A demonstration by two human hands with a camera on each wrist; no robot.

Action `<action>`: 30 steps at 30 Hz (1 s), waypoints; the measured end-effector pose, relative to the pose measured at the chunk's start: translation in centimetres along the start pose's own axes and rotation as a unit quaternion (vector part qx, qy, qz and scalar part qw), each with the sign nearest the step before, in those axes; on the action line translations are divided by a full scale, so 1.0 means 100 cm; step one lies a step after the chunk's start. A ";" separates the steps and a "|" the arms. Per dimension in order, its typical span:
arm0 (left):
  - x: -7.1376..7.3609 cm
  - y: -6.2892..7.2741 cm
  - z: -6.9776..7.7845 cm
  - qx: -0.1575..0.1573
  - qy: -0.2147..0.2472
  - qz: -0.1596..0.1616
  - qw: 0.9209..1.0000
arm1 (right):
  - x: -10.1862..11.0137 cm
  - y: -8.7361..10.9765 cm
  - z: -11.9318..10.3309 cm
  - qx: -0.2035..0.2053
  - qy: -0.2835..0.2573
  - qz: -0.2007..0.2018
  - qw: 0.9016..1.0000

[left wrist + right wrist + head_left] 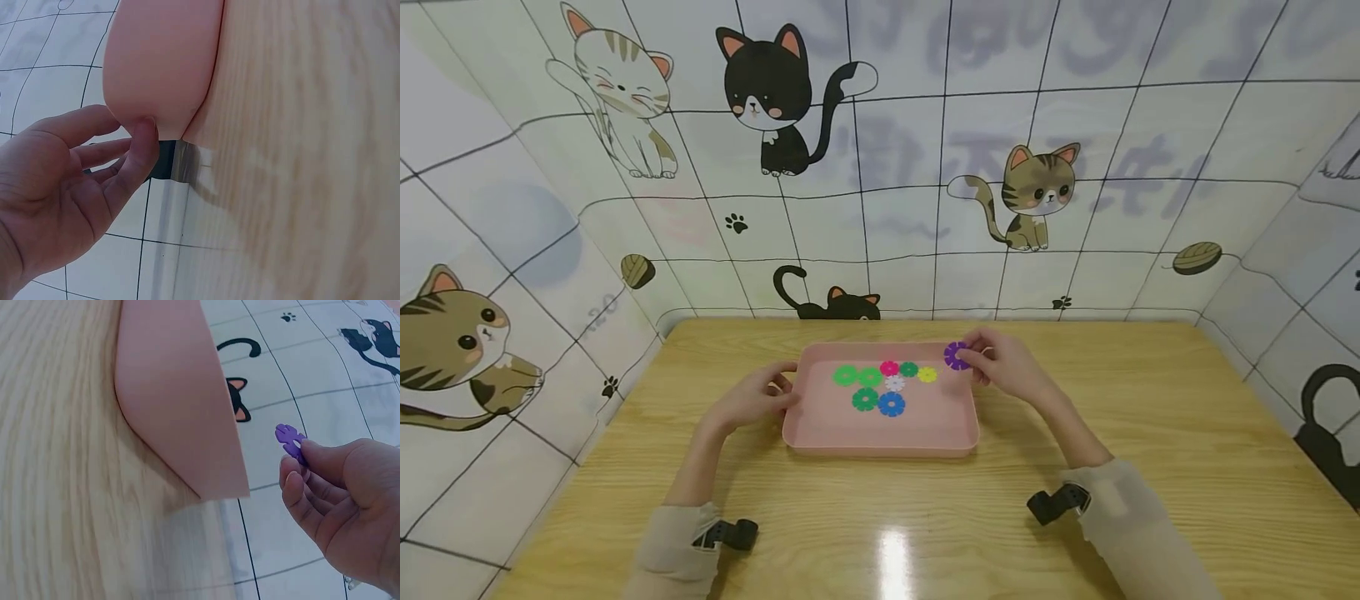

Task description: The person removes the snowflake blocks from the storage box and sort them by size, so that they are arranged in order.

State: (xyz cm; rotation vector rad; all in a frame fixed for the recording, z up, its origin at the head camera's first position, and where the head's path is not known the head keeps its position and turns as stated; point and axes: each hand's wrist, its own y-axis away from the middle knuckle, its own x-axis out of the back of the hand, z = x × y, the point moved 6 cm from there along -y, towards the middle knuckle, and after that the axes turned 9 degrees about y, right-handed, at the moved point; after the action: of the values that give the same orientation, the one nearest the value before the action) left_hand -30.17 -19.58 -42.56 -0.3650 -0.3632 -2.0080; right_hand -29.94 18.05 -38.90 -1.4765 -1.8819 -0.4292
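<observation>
In the head view a pink tray (880, 435) lies on the table with several small slotted plastic snowflake discs in it. Among them are a blue disc (891, 405), a white disc (894, 382), a yellow disc (927, 375) and a pink disc (889, 368); the others are green. My right hand (1006, 365) pinches a purple snowflake disc (956, 356) between thumb and fingers, above the tray's far right corner. That disc (291, 441) is held clear of the tray wall in the right wrist view. My left hand (81, 181) grips the tray's left side, its thumb against the outer wall.
The wooden table (880, 500) carries a bright reflection near its front. Behind it and at both sides stands a tiled-pattern wall covering (902, 208) with cartoon cats. Each wrist bears a black strap with a small camera (741, 534).
</observation>
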 end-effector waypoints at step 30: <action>0.000 0.003 0.007 -0.036 0.008 -0.030 0.999 | 0.025 0.011 0.080 -0.123 0.025 0.025 0.992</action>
State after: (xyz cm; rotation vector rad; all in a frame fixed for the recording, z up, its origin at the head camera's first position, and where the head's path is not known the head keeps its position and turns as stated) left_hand -29.85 -19.48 -41.92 -0.3870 -0.2950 -2.0856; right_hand -31.71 25.25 -42.92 -1.6516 -1.7997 -0.6881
